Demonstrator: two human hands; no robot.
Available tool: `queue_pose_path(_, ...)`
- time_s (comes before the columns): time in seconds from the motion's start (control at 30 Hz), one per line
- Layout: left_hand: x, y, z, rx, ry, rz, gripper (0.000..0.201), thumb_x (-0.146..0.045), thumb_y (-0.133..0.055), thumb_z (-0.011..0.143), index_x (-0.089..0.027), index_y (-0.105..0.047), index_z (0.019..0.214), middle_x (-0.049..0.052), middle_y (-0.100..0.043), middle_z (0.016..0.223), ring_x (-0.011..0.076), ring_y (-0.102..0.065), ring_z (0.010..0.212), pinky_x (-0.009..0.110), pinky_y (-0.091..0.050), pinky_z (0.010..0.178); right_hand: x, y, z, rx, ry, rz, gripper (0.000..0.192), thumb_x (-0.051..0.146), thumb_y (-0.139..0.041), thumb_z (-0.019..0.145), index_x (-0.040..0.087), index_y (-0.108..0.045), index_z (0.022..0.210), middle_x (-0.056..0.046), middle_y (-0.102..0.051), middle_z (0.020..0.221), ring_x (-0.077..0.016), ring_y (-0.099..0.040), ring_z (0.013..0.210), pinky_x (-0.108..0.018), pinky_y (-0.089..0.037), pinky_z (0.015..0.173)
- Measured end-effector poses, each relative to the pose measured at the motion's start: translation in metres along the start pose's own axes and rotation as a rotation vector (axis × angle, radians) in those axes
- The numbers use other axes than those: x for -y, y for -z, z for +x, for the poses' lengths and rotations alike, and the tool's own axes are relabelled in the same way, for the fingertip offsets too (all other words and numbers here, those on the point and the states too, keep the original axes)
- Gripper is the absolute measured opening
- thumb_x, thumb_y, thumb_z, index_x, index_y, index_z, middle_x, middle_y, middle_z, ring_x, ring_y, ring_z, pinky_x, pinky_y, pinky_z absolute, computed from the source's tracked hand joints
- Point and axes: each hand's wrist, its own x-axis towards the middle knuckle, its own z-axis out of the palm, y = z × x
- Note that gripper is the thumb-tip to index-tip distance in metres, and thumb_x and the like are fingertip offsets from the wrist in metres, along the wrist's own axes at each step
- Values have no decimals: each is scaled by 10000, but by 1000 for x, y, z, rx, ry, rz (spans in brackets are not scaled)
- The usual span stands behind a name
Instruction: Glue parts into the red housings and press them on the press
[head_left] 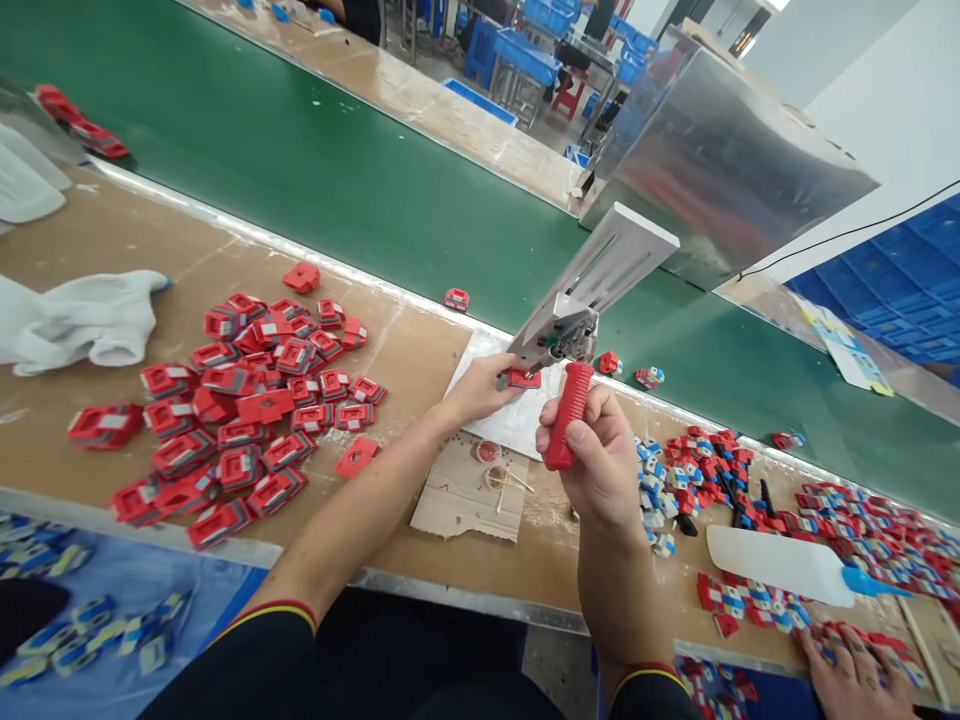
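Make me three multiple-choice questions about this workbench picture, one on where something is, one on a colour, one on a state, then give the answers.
1. Where does the big heap of red parts lie?
A. on the green belt
B. on the bench by the left arm
C. in a blue crate

2. What colour is the press handle?
A. red
B. yellow
C. black

3. What is the right hand doing?
A. lying flat
B. gripping the handle
C. holding a glove

Answers: 1 B, the heap lies on the brown bench. 2 A, the grip is plainly red. 3 B, its fingers wrap the handle while the left hand steadies a red piece under the press.
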Motion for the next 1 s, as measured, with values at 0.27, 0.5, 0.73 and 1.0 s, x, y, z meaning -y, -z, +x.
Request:
queue_pose_path(0.27, 3, -9, -8, -77, -1, 7, 288, -97, -732, 844, -202, -761, 1110, 57, -820, 1141, 243, -768, 1084, 370, -611, 987, 1, -3, -1, -34, 11, 6, 629, 498, -955, 709, 274, -379, 828, 38, -727, 826, -109, -637, 541, -215, -474, 450)
queue_pose_path(0.5, 8, -12, -11, -87, 9, 0, 291, -105, -723, 863, -205, -761, 1133, 59, -821, 1162, 233, -775, 1091, 363, -613, 999, -19, 9, -4, 42, -39, -63, 561, 532, -891, 787, 275, -396, 845, 34, -737, 756, -136, -650, 520, -231, -486, 441)
queue_pose_path(0.73, 11, -14, -12, -53, 53, 13, 299, -141, -744, 846, -212, -762, 1135, 62, -821, 1153, 242, -777, 1069, 388, -611, 1006, -71, 27, 20, -84, 114, -456, 580, 577, -790, 873, 259, -353, 660, -11, -673, 743, -190, -703, 752, -331, -578, 664)
queue_pose_path(1.0, 2, 51, 16, 119, -59, 218, 319, -175, -788, 743, -237, -790, 1056, 48, -807, 1106, 268, -754, 1068, 377, -585, 1009, -48, 62, -39, -162, 129, -458, 276, 421, -746, 944, 241, -554, 860, -97, -706, 1286, -182, -755, 856, -333, -596, 728)
